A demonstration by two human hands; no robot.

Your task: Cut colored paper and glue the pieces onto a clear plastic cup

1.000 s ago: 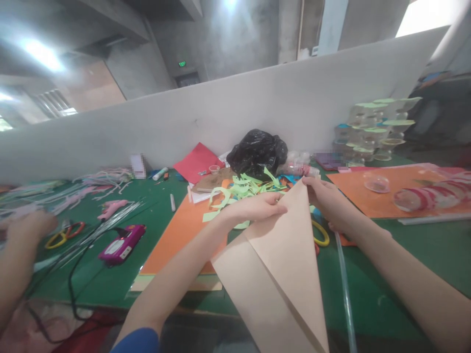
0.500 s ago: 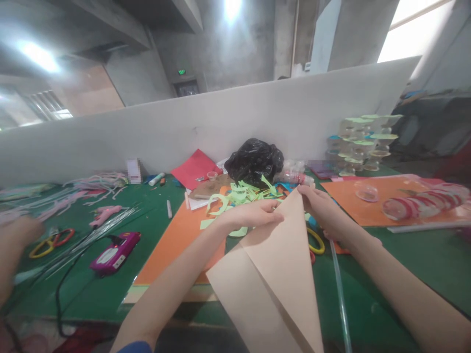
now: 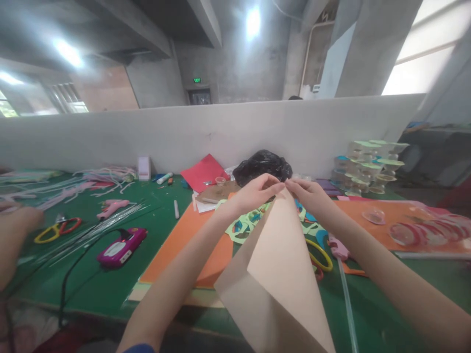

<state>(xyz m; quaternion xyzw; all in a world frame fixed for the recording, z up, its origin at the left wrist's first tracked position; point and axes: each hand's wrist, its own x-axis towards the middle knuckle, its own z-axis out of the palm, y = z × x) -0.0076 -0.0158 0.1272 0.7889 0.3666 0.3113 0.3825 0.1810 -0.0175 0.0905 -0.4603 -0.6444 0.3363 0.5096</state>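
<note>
A large beige paper sheet (image 3: 279,274) is folded into a tall triangle that rises from the table's near edge. Its pointed top is pinched between both hands. My left hand (image 3: 255,193) grips the tip from the left with thumb and fingers closed. My right hand (image 3: 309,195) pinches the same tip from the right. The two hands almost touch. Light green paper strips (image 3: 245,226) lie on the table just behind the sheet.
An orange sheet (image 3: 191,240) lies on the green table (image 3: 110,284). A magenta glue gun (image 3: 121,247), yellow-handled scissors (image 3: 320,255), a black bag (image 3: 263,166), a red sheet (image 3: 204,171) and stacked cups (image 3: 371,164) surround it. Another person's hand (image 3: 14,235) is at far left.
Both hands have come together at the sheet's tip and lifted it higher. The sheet stands steeper than before. The camera has tilted up slightly.
</note>
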